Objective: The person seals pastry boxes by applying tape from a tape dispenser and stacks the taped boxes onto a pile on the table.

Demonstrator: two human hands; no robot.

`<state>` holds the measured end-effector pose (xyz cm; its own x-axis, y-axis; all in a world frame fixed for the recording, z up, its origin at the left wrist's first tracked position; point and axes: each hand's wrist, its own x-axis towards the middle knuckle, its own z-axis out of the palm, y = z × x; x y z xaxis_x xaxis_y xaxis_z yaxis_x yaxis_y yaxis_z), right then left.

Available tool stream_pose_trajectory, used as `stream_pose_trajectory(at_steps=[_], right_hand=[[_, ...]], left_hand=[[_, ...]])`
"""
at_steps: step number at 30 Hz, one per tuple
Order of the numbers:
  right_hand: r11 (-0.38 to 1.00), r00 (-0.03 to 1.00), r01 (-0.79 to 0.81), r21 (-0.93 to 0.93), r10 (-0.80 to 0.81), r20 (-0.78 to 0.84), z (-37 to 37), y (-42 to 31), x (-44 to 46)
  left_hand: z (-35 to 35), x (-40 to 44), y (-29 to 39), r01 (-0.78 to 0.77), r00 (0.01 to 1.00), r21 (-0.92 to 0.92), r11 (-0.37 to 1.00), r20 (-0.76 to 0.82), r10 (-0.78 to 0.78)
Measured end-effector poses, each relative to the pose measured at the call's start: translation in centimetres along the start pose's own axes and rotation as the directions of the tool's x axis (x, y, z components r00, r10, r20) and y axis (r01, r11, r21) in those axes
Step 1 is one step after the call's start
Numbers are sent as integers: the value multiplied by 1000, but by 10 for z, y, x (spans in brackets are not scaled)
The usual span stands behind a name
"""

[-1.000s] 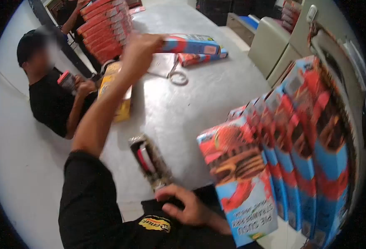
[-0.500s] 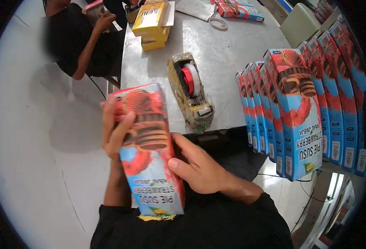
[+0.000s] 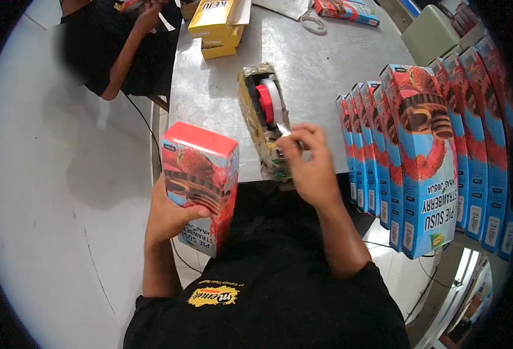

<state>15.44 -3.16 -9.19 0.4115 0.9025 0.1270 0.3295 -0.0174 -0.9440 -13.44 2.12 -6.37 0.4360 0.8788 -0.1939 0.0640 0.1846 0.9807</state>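
Note:
My left hand (image 3: 172,212) is wrapped around a red and blue pie box (image 3: 195,166) printed with strawberries, holding it tilted with its red end face up. At the table's near edge, my right hand (image 3: 311,163) reaches over the cutting end of a tape dispenser (image 3: 253,110). Thumb and fingers pinch together there on a shiny strip of tape (image 3: 282,130), somewhat blurred. The dispenser is wrapped in worn brown tape and carries a roll on a red core.
Several matching pie boxes (image 3: 422,157) stand in a row on the right. Yellow boxes (image 3: 212,26) are stacked at the back left of the metal table (image 3: 303,70). Another pie box (image 3: 349,11) lies at the far end. A person (image 3: 116,52) sits at the left.
My right hand has left the pie box and moved up to the tape dispenser. In my left hand, the box has tipped so its red end face now shows.

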Motion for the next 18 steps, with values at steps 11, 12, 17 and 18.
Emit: stream_pose_trajectory(at_steps=[11,12,17,18], right_hand=[[999,999,10,40,-8,-45,-8,-26,-2],[995,990,91,-37,-94,-107,-14,-10,-12],[949,970,-243,201,233,71,-48,-29,-30],[938,968,-157,309,84,235,-56,-50,-35]], left_hand=[[-15,6,6,-59,949,426,903,304,-81],[-10,7,18,29,937,388,921,310,-160],[-13,42,15,-168,708,356,919,692,-139],[-9,44,21,-144,628,386,911,747,-218]])
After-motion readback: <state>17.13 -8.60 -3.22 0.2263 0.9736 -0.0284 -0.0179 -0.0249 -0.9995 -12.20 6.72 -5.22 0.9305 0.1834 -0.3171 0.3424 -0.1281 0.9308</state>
